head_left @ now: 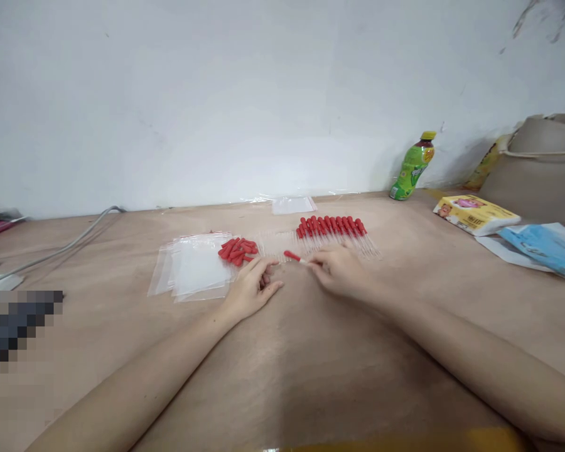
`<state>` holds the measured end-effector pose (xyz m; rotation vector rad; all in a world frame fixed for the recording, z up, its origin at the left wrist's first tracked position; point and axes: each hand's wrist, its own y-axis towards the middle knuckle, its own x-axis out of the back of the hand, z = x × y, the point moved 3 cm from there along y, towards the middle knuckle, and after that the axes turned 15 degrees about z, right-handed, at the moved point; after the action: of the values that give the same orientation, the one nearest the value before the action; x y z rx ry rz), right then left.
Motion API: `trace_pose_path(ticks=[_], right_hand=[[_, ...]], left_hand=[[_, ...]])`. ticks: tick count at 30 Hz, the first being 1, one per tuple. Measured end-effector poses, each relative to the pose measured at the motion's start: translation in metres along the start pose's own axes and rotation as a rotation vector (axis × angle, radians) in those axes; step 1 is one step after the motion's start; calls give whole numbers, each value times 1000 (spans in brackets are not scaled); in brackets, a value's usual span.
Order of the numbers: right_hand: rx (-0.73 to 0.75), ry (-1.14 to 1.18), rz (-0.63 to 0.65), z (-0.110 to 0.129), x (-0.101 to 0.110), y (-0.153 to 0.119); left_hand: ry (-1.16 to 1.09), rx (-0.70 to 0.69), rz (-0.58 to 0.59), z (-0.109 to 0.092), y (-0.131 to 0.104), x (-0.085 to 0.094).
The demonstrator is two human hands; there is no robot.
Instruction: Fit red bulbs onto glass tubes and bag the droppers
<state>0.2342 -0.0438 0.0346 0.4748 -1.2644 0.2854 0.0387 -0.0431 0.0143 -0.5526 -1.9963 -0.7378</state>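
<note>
My right hand [339, 269] pinches a dropper by its clear tube, and the dropper's red rubber bulb [292, 255] points left. My left hand [253, 285] rests a little to the left, fingers loosely bent and thumb apart, with nothing visible in it. Just beyond its fingers lies a pile of loose red rubber bulbs [236, 251]. Thin clear tubes [279, 243] lie in a row between the pile and my right hand, partly covered by the hands. Behind my right hand, several droppers with red bulbs [332, 225] are lined up side by side.
Clear zip bags [202, 270] lie stacked left of the bulbs; another small bag [292, 204] is near the wall. At right are a green drink bottle [413, 166], a yellow tissue pack [475, 213], a blue packet [546, 248] and a grey bin [537, 166]. A cable [70, 242] crosses the left.
</note>
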Motion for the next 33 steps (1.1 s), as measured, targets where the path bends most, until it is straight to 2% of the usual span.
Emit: trace_pose_path(ticks=[4,7,13,23,33], right_hand=[[-402,208,-100,-34,7,19],[-540,189,-138,-46,6,39],[-583,70,-104,-46,-10,63],[-543,-16,-18,-42,-22,69],[-591,44,5,-48,-19,63]], left_hand=[[22,-1,45,-3,2,0],[18,7,59,-2,2,-1],[25,-1,66,1,1,-2],[4,-12,80,1,1,-3],[3,12,102,0,2,-3]])
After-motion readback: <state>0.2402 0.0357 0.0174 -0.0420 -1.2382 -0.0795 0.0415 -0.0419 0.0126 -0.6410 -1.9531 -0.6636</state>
